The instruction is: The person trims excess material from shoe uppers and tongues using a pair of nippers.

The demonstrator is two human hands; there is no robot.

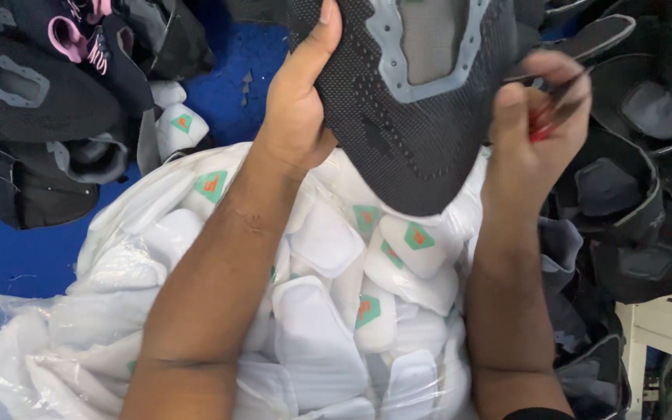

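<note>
Nearest the camera lies one clear plastic bag (56, 334) stuffed with white padded tongue pieces (316, 342), too many and too overlapped to count; about seven of them show a green diamond label with an orange mark. Two bare forearms rise across the bag. Above it, the left hand (297, 117) grasps one black knitted shoe upper with a grey rubbery trim around its opening (414, 101), thumb pressed up along the fabric's left edge, the other fingers hidden behind it. The right hand (534, 124) is clenched around a small red-handled cutting tool (558, 109) (snips, by the look of them, though the blades are blurred), held at the upper's right edge and touching or just beside it; which, I cannot tell. The upper hangs between both hands, its rounded toe end just over the bag. Beyond, heaps of dark shoe uppers (639, 155) lie right and left on a blue surface (227, 85), with a white table corner (670, 327) at lower right.
</note>
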